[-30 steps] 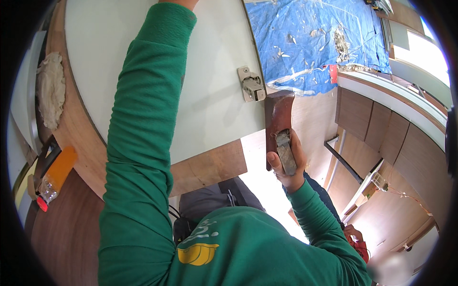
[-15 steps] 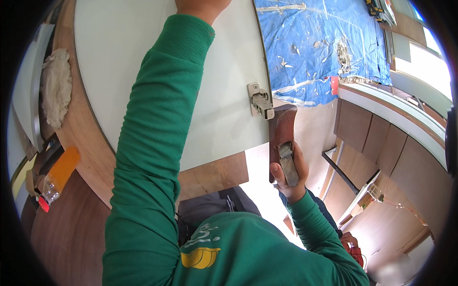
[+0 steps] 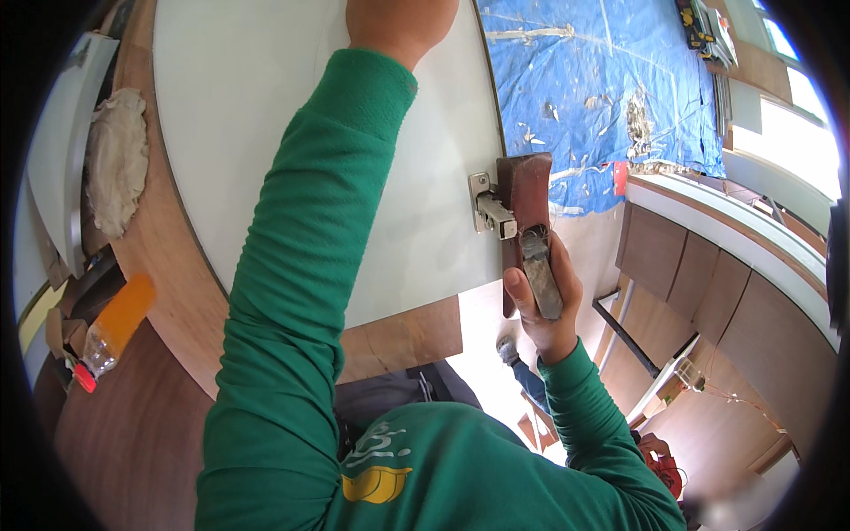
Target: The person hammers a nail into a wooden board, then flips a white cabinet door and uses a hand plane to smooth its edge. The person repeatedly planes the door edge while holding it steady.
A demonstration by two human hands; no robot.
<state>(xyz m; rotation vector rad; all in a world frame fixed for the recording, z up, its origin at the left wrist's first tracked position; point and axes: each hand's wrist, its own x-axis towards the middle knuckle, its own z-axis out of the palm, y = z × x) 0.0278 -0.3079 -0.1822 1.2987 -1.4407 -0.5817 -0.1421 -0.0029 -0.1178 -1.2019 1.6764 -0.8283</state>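
Two hands are at work on one white panel (image 3: pixel 266 133). The right hand (image 3: pixel 544 301) has its fingers curled shut around a brown wooden block with a worn metal piece along it (image 3: pixel 529 230), thumb on the near side, and holds it upright against the panel's right edge, touching the metal cabinet hinge (image 3: pixel 489 211) at the block's nine o'clock. The block looks stiff, solid and fairly heavy for its size; its smooth wood could slip, so the firm wrap low on the body seems the sensible hold. The hinge is small, rigid and probably fixed to the panel.

The left hand (image 3: pixel 398 22) rests at twelve o'clock against the panel's far part; it is cut off by the frame, so how its fingers lie cannot be told. The panel seems broad, flat, stiff and awkward to shift alone.

Outward, a brown wooden surface (image 3: pixel 168 265) lies under the panel, with a crumpled cloth (image 3: pixel 115 159) at nine o'clock and an orange bottle (image 3: pixel 111 327) at eight. A blue tarp (image 3: pixel 611 88) spreads at one o'clock, and brown cabinets (image 3: pixel 708 292) stand at three.
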